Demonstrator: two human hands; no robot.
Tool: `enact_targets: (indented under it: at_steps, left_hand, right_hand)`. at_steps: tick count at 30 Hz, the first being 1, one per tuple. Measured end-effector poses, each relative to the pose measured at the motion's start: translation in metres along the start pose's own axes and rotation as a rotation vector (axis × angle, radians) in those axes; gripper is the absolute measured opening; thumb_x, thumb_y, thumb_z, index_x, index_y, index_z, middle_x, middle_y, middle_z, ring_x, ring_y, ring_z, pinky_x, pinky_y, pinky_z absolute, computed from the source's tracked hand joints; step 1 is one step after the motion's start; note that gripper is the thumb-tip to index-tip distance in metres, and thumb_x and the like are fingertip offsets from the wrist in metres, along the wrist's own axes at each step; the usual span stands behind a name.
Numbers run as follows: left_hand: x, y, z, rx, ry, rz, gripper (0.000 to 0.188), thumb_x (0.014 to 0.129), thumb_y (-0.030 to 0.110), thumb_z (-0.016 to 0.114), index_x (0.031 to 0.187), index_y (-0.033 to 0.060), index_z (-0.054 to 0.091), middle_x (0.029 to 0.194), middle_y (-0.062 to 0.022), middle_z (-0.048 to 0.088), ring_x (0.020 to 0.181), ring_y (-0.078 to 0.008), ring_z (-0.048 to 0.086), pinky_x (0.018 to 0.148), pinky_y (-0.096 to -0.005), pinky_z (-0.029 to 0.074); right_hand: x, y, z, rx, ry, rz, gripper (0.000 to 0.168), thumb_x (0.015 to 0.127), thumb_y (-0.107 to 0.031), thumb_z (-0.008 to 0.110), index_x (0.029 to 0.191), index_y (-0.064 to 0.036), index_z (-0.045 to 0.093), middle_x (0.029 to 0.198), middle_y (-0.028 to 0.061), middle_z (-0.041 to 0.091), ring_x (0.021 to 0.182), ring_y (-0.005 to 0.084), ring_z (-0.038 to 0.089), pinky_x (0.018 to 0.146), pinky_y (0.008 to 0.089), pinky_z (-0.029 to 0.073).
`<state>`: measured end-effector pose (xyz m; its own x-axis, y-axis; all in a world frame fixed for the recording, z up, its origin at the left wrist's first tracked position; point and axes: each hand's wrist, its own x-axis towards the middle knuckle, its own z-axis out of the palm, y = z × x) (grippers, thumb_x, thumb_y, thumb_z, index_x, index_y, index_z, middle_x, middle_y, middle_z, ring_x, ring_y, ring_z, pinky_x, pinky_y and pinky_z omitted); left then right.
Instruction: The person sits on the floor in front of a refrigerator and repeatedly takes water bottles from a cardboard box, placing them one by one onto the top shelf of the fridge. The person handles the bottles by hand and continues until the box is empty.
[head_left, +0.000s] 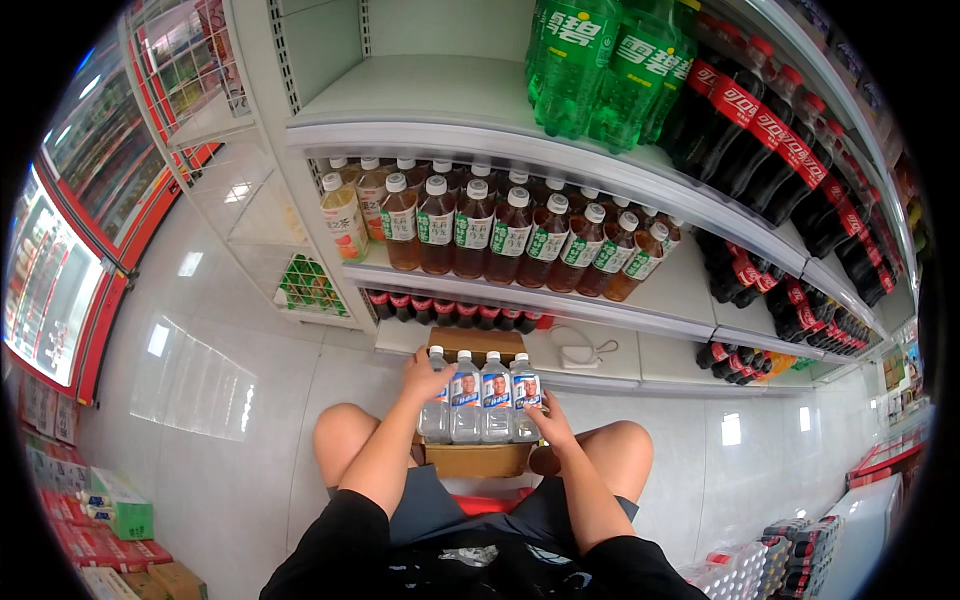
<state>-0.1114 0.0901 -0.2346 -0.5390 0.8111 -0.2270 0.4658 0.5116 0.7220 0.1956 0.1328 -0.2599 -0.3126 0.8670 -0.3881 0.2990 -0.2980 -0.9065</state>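
Observation:
A row of several clear plastic drink bottles (481, 405) with white caps and blue, picture-bearing labels is in front of me, over an open cardboard carton (480, 459). My left hand (429, 377) grips the leftmost bottle from its outer side, fingers up by the neck. At the other end, my right hand (553, 424) holds the lower side of the rightmost bottle (526, 401), thumb across its front. The bottles stand side by side, pressed together between both hands. Their undersides and the carton's inside are hidden; I cannot tell whether the bottles rest in it.
A shelf unit (525, 319) rises ahead, carrying tea bottles (472, 232), green soda bottles (577, 71) and cola bottles (750, 112). A white charger with a cable (579, 352) lies on the bottom shelf. A wire rack (247, 202) stands left; stacked packs (795, 555) sit behind right.

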Motion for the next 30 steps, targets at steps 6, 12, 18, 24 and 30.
enact_targets:
  at_steps: [6, 12, 18, 24, 30]
  left_hand:
    - [-0.011, 0.046, -0.017, 0.221, -0.093, 0.141, 0.091, 0.081, 0.051, 0.068, 0.149, 0.0015, 0.032, 0.151, -0.0204, 0.036, 0.138, -0.0387, 0.038, 0.114, -0.0438, 0.032]
    - [-0.023, 0.077, -0.033, 0.211, -0.098, 0.204, 0.088, 0.082, 0.051, 0.068, 0.147, 0.0027, 0.036, 0.15, -0.0182, 0.038, 0.137, -0.039, 0.039, 0.11, -0.0447, 0.036]
    - [-0.026, 0.093, -0.042, 0.211, -0.097, 0.247, 0.085, 0.083, 0.054, 0.065, 0.147, 0.0046, 0.038, 0.15, -0.0141, 0.04, 0.135, -0.0336, 0.044, 0.108, -0.0425, 0.039]
    - [-0.021, 0.086, -0.037, 0.215, -0.137, 0.252, 0.084, 0.082, 0.054, 0.065, 0.145, 0.0041, 0.04, 0.148, -0.0149, 0.042, 0.135, -0.0342, 0.043, 0.109, -0.0425, 0.038]
    - [-0.017, 0.057, -0.034, 0.133, -0.035, 0.344, 0.073, 0.084, 0.048, 0.067, 0.138, 0.0037, 0.049, 0.146, -0.0155, 0.045, 0.133, -0.0351, 0.044, 0.109, -0.0423, 0.038]
  right_hand:
    - [0.02, 0.012, 0.002, -0.214, 0.039, -0.206, 0.09, 0.076, -0.043, 0.08, 0.14, 0.006, 0.039, 0.127, 0.0255, 0.059, 0.118, 0.0336, 0.059, 0.099, 0.0394, 0.046]
    - [0.017, -0.015, 0.015, -0.435, 0.154, -0.135, 0.084, 0.075, -0.046, 0.08, 0.132, 0.005, 0.047, 0.12, 0.0255, 0.063, 0.111, 0.0356, 0.063, 0.094, 0.0414, 0.049]
    - [0.014, -0.035, 0.006, -0.391, 0.069, 0.025, 0.077, 0.07, -0.048, 0.083, 0.121, 0.004, 0.059, 0.111, 0.0184, 0.07, 0.103, 0.0272, 0.067, 0.09, 0.0374, 0.051]
    - [0.03, -0.004, -0.015, -0.095, 0.07, 0.103, 0.05, 0.078, -0.029, 0.078, 0.113, 0.004, 0.063, 0.102, 0.0106, 0.069, 0.092, 0.0181, 0.066, 0.083, 0.0345, 0.052]
    - [-0.009, -0.039, -0.033, 0.283, 0.015, 0.105, 0.045, 0.089, -0.02, 0.068, 0.126, 0.003, 0.056, 0.116, 0.0096, 0.065, 0.105, 0.0185, 0.061, 0.095, 0.0341, 0.047]
